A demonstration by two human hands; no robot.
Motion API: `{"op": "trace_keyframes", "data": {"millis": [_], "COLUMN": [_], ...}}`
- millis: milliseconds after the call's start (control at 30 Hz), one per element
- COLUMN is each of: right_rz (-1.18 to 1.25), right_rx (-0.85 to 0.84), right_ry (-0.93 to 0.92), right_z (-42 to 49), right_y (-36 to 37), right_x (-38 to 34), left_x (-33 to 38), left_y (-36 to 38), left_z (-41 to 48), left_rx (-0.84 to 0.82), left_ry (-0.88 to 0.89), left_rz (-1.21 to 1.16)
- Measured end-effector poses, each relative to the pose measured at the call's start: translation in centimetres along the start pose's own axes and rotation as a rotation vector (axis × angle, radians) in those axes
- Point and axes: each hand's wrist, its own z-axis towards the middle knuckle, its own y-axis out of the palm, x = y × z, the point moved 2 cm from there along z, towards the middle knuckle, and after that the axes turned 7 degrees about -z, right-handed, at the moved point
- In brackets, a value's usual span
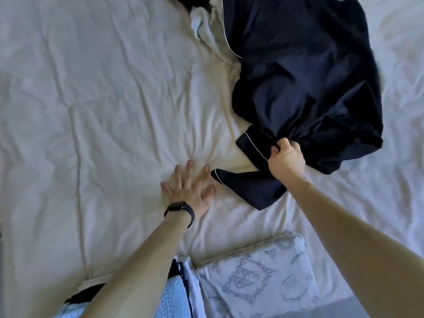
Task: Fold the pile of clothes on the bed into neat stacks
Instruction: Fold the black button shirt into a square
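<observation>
A crumpled navy garment with thin white piping (305, 83) lies at the upper right of the white bed (103, 111). My right hand (285, 158) grips a bunched part of it near its lower edge, where a piped cuff or corner (243, 187) points left. My left hand (189, 191) lies flat with spread fingers on the sheet, just left of that corner, a black band on its wrist. Near me sits a folded white garment with a blue line print (259, 276). Beside it, partly under my left arm, lies a folded light blue knit (176, 297).
Pale cream and white clothes (213, 31) poke out from under the navy garment at the top, with something black at the top edge. The sheet is wrinkled all over. A grey strip of the bed's near edge shows at the bottom right.
</observation>
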Motion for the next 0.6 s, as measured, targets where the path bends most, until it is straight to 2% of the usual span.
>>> {"op": "trace_keyframes", "data": {"millis": [133, 300, 433, 600], "right_rz": [0.173, 0.401, 0.641, 0.931], "right_rx": [0.195, 0.317, 0.269, 0.148], "right_ry": [-0.068, -0.240, -0.360, -0.483], "right_z": [-3.8, -11.4, -22.0, -40.3], "right_y": [-5.3, -13.8, -19.7, -22.9], "right_x": [-2.3, -13.1, -25.7, -39.5], "left_x": [-1.3, -7.8, -17.6, -32.0], "left_y": [-4.2, -10.7, -19.0, -30.3], "left_z": [-3.1, -10.6, -19.2, -32.9], "left_rx": [-0.131, -0.185, 0.030, 0.338], "left_ry": [0.128, 0.100, 0.161, 0.358], "left_rz": [-0.067, -0.375, -0.470, -0.537]}}
